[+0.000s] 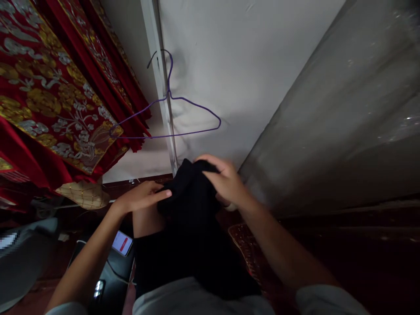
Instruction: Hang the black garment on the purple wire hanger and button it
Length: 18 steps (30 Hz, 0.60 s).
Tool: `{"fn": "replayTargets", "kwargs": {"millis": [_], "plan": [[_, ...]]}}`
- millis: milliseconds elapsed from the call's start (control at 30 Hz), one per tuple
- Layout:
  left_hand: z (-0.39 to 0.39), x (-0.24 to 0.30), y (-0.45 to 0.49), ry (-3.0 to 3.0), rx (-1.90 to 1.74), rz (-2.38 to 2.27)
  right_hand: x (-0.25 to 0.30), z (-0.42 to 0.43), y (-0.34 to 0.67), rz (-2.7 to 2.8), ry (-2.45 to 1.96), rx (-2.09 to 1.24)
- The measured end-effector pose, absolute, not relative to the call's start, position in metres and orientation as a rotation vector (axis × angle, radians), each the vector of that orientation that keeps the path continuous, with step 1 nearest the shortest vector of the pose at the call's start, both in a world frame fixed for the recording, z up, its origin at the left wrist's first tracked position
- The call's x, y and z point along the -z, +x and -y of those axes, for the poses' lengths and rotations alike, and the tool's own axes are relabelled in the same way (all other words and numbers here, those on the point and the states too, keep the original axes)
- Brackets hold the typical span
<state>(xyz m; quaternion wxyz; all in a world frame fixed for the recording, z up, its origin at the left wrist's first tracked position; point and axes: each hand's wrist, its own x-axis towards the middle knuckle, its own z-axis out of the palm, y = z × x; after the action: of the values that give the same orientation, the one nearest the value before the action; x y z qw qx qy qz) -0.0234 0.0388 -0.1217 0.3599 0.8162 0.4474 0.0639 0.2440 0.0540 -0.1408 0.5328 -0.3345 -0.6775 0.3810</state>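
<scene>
A black garment [192, 205] lies bunched over my raised knee in the middle of the view. My left hand [144, 197] pinches its left edge with fingers pressed together. My right hand [223, 179] is curled over the top of the bundle and grips the cloth. A purple wire hanger [170, 118] hangs empty on the white wall just above my hands.
Red curtains with gold and silver flowers [55, 87] hang at the left. A grey shiny surface [344, 122] rises at the right. A phone with a lit screen [122, 243] and a dark bag [105, 284] lie on the floor near my left arm.
</scene>
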Motion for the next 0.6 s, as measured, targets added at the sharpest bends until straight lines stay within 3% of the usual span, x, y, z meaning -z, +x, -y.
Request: {"fn": "replayTargets", "kwargs": {"millis": [167, 333, 400, 500, 600], "plan": [[-0.053, 0.133, -0.051, 2.245, 0.024, -1.532, 0.116, -0.084, 0.276, 1.110, -0.574, -0.824], [-0.059, 0.114, -0.086, 2.439, -0.263, -1.669, 0.111, -0.128, 0.294, 1.077, -0.865, -1.107], [-0.058, 0.103, -0.096, 2.423, -0.414, -1.701, 0.114, -0.146, 0.288, 1.255, -1.037, -0.943], [-0.053, 0.091, -0.099, 2.286, -0.590, -1.747, 0.122, -0.174, 0.264, 1.446, -1.031, -0.424], [-0.050, 0.086, -0.094, 2.127, -0.705, -1.843, 0.136, -0.197, 0.230, 1.568, -0.989, -0.339]]}}
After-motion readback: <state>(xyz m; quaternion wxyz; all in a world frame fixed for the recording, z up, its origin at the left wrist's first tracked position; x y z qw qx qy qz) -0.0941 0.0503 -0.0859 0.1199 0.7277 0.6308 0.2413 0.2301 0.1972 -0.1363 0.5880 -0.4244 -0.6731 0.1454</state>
